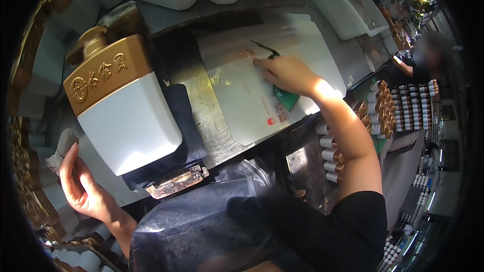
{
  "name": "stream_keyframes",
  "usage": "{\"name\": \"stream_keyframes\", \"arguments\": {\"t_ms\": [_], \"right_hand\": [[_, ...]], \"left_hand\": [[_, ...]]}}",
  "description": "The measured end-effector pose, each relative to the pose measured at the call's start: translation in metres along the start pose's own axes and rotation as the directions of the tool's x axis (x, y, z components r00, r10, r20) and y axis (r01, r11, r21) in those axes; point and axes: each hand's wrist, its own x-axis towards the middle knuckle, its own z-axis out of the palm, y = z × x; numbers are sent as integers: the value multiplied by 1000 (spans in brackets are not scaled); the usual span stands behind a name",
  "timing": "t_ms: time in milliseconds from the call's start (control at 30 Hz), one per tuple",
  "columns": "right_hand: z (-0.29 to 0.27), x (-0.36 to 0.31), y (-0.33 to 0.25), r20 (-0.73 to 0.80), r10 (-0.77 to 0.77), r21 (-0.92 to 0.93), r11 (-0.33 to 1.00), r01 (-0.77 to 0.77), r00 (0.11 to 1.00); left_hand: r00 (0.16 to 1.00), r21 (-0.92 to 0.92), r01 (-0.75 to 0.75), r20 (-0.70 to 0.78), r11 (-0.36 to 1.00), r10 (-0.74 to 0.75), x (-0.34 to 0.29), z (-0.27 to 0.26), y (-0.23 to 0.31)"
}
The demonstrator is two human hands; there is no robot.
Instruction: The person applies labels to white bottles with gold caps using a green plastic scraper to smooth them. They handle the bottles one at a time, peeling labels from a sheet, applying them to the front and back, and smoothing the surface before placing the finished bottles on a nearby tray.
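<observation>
Left of the bottle (128, 126), the left hand (85, 191) is half open, a grey rag (63, 152) at its fingertips, pinched or wrapped I cannot tell. The bottle lies on a dark cloth (187, 133). Right of the bottle, the right hand (290, 74) curls closed around a dark tool (273, 52) over a pale sheet (234, 113).

The right arm (355, 138) reaches forward and across from the shoulder, elbow bent, its right hand (290, 74) turned back-upward with one finger stretched to the left and others drawn in. On the person's other side I see the left forearm (122, 229) slanting up, the left hand (88, 196) raised, fingers pointing upward.
</observation>
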Motion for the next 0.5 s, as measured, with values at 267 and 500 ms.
{"name": "stream_keyframes", "arguments": {"t_ms": [267,500], "right_hand": [[-12,-7,-13,-66,39,-127,991,-48,997],[-16,-24,-5,12,155,23,988,-155,988]], "left_hand": [[995,-93,-93,32,991,96,-1,-1,2],[1000,-61,-25,15,998,25,-5,-4,-6]]}}
